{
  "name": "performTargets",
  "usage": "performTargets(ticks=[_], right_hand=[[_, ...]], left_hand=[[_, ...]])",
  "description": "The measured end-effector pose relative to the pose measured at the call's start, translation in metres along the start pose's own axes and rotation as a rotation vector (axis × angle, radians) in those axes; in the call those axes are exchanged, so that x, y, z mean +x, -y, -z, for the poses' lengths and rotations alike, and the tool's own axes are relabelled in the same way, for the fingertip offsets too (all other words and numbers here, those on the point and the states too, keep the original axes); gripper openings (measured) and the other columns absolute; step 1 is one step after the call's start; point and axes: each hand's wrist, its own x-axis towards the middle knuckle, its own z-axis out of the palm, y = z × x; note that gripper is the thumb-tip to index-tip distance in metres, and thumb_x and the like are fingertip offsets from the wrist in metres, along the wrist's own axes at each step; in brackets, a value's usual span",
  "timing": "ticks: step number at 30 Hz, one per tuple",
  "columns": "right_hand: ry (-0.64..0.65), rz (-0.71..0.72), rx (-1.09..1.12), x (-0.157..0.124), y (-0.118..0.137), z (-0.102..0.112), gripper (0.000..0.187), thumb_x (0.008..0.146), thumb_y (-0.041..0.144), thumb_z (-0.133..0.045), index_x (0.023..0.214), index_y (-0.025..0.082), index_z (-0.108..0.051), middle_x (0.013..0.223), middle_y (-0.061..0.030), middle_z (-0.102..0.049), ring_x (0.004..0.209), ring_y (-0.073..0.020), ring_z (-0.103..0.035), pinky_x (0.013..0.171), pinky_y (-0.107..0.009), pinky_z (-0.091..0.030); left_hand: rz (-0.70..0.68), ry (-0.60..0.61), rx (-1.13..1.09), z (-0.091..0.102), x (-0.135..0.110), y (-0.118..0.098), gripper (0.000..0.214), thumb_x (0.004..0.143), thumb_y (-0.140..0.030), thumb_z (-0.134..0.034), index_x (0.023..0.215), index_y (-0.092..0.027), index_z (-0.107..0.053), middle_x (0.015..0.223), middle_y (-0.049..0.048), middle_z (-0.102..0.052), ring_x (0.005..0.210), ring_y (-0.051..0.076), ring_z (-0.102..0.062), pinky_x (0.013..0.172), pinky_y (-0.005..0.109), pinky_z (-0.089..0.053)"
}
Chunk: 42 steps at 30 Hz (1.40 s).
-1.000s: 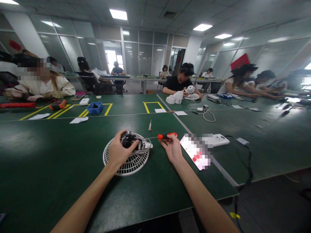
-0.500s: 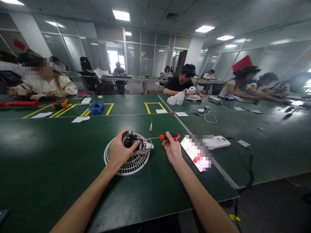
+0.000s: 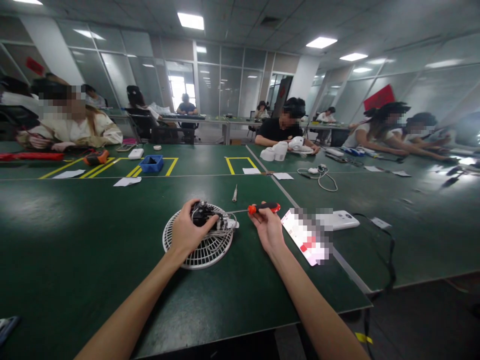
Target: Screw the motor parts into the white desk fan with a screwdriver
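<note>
A white round fan grille [image 3: 204,250] lies flat on the green table [image 3: 75,240]. On top of it sits a black motor block with wires [image 3: 204,216], and my left hand [image 3: 187,232] is closed around that block. My right hand [image 3: 268,230] grips a screwdriver with a red and black handle [image 3: 264,207]. Its thin shaft runs left, level with the table, to the white end of the motor block.
A second small screwdriver [image 3: 234,193] lies beyond the grille. Right of my right hand lie a blurred card [image 3: 305,240] and a white device [image 3: 339,220] with a black cable. Other people work across the table, with a blue tray [image 3: 151,163], papers and fan parts.
Both hands keep their hold. The whole scene has shifted slightly in the picture as my head moved; the screwdriver stays pointed into the motor block.
</note>
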Motion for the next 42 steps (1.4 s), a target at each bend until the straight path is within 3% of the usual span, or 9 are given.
performTargets(ticks=[5,10,14,18,21,26,32,38,42], right_hand=[[-0.05,0.014,-0.108,-0.0014,-0.0027,0.0002,0.042,0.062,0.029,-0.09,0.086,0.021,-0.057,0.068,0.0008,-0.073,0.061,-0.0148,-0.071,0.06,-0.023,-0.058],[-0.094,-0.029,-0.159,-0.0019,-0.0064,0.0008,0.042,0.062,0.041,-0.092,0.076,0.02,-0.059,0.058,0.002,-0.067,0.046,-0.0101,-0.059,0.044,-0.018,-0.049],[-0.057,-0.02,-0.119,-0.002,-0.0052,0.0007,0.037,0.065,0.042,-0.088,0.077,0.021,-0.059,0.067,0.0005,-0.07,0.059,-0.0144,-0.066,0.052,-0.024,-0.055],[0.035,0.009,-0.029,-0.0025,-0.0003,0.0015,0.03,0.066,0.029,-0.082,0.085,0.022,-0.06,0.082,0.0015,-0.074,0.077,-0.0171,-0.071,0.071,-0.032,-0.062],[0.051,0.01,-0.019,-0.0024,0.0018,0.0014,0.033,0.066,0.023,-0.081,0.092,0.023,-0.06,0.084,0.0015,-0.075,0.077,-0.0168,-0.072,0.074,-0.033,-0.063],[0.001,0.009,-0.079,-0.0005,-0.0008,0.0014,0.042,0.064,0.029,-0.09,0.093,0.021,-0.062,0.075,0.0007,-0.075,0.067,-0.015,-0.072,0.064,-0.025,-0.061],[-0.088,-0.019,-0.161,0.0003,-0.0069,0.0038,0.045,0.062,0.039,-0.095,0.084,0.02,-0.061,0.065,0.0006,-0.073,0.048,-0.0098,-0.062,0.044,-0.017,-0.051],[-0.008,-0.053,-0.028,-0.0035,-0.0027,0.0014,0.035,0.063,0.026,-0.09,0.085,0.02,-0.062,0.08,-0.0018,-0.077,0.073,-0.0163,-0.074,0.068,-0.028,-0.064],[-0.012,-0.045,0.052,-0.0039,0.0003,-0.0005,0.032,0.061,0.011,-0.083,0.083,0.021,-0.062,0.084,-0.0003,-0.078,0.08,-0.0159,-0.075,0.079,-0.03,-0.064]], left_hand=[[-0.008,-0.002,0.006,-0.0002,-0.0002,0.0014,0.065,0.075,-0.058,-0.077,0.126,-0.021,-0.059,0.121,0.0119,-0.07,0.11,0.03,-0.068,0.099,0.049,-0.054],[0.005,0.005,0.011,0.001,0.0008,-0.0022,0.064,0.075,-0.056,-0.077,0.125,-0.02,-0.06,0.121,0.0121,-0.07,0.11,0.03,-0.068,0.1,0.048,-0.053],[0.01,-0.004,0.0,0.0018,0.0007,-0.0033,0.064,0.074,-0.056,-0.078,0.124,-0.02,-0.06,0.12,0.0114,-0.07,0.11,0.03,-0.068,0.1,0.047,-0.053],[0.009,-0.008,0.013,0.0013,0.0003,-0.0025,0.064,0.074,-0.056,-0.077,0.124,-0.02,-0.06,0.12,0.0105,-0.07,0.109,0.03,-0.068,0.1,0.047,-0.053],[0.005,-0.012,0.005,0.001,0.0003,-0.0023,0.064,0.074,-0.056,-0.078,0.123,-0.02,-0.06,0.12,0.0106,-0.07,0.109,0.03,-0.068,0.1,0.047,-0.053],[0.002,-0.008,0.002,0.0011,0.0003,-0.0025,0.063,0.075,-0.055,-0.078,0.124,-0.02,-0.06,0.12,0.0111,-0.07,0.11,0.03,-0.068,0.101,0.047,-0.053],[0.001,-0.004,-0.007,0.0012,0.0,-0.0023,0.064,0.074,-0.055,-0.078,0.124,-0.02,-0.06,0.119,0.011,-0.07,0.109,0.029,-0.068,0.1,0.047,-0.053],[-0.003,0.0,-0.004,0.0007,0.0001,-0.0018,0.064,0.075,-0.055,-0.078,0.126,-0.02,-0.059,0.121,0.0111,-0.069,0.11,0.028,-0.068,0.101,0.047,-0.053],[-0.004,0.0,0.001,-0.0001,0.0,-0.0012,0.063,0.075,-0.055,-0.079,0.124,-0.02,-0.059,0.12,0.011,-0.07,0.109,0.029,-0.068,0.099,0.048,-0.054]])
